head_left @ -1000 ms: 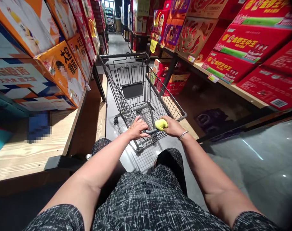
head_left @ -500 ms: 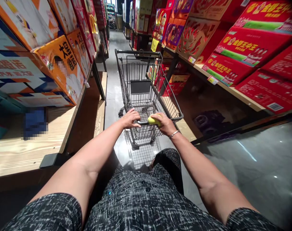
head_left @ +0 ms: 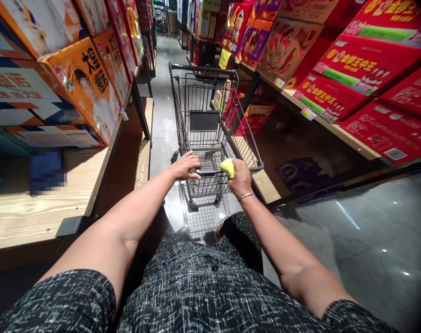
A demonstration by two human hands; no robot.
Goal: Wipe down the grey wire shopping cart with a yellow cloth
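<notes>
In front of me stands a black wire shopping cart (head_left: pixel 204 121), its basket bare inside. My left hand (head_left: pixel 187 165) is closed over the left corner of the cart's near rim, thumb below the bar. A crumpled yellow cloth (head_left: pixel 227 167) is bunched in my right hand (head_left: pixel 240 176), which is closed around it, just at or above the same rim toward the right. Motion slightly blurs this hand, and I cannot tell whether the cloth touches the bar. A bracelet circles the right wrist.
Orange and white cartons (head_left: pixel 82 88) fill the left shelf, beside a blurred blue item (head_left: pixel 47 171). Red boxes (head_left: pixel 356 64) are stacked on the right shelf. Wooden lower shelves flank the cart closely. The grey tiled aisle (head_left: pixel 165 55) runs on beyond it.
My right hand has turned upright and shifted slightly right with the yellow cloth along the rim. The left hand stays on the corner. The view has shifted slightly.
</notes>
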